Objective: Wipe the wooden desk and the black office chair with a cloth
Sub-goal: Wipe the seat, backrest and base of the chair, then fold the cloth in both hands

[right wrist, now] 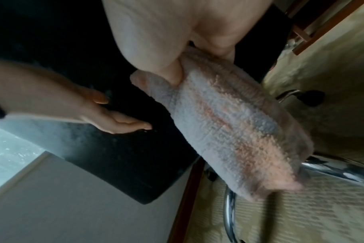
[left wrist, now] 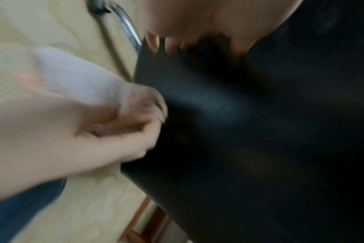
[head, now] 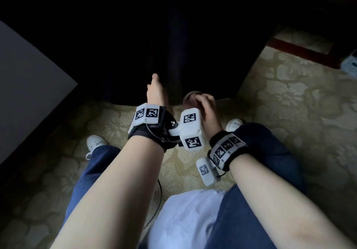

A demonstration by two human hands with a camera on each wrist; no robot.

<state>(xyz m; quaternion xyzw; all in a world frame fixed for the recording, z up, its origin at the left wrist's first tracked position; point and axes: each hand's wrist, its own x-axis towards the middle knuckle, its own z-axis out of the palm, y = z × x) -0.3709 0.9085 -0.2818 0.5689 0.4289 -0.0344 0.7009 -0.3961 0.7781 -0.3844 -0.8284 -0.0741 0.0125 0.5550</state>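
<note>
Chair (head: 173,42) fills the top of the head view, a black slab from ten to one o'clock, its lower edge just above the carpet (head: 289,98). At nine o'clock a pale grey panel (head: 29,86) leans in; I cannot tell what it is. Moving right, the left hand (head: 155,92) lies flat against the black surface with straight fingers and nothing in it, apparently steadying the chair. Just beside it, at its three o'clock, the right hand (head: 204,105) is curled round the cloth (right wrist: 229,125), a folded pinkish-grey towel, pinched at one end with the rest hanging down past the chair's edge. Below the cloth, chrome base legs (right wrist: 333,167) and a dark caster (right wrist: 312,98) show against the carpet. At two o'clock in the head view, a reddish wooden rail (head: 301,53) sits by the floor.

My read: she's working the chair's lower edge. The risk here is that loose tail of cloth dragging over the carpet or snagging on a chrome leg and picking up grit. And on casters, a hard push could roll the chair away if the left hand slips.
</note>
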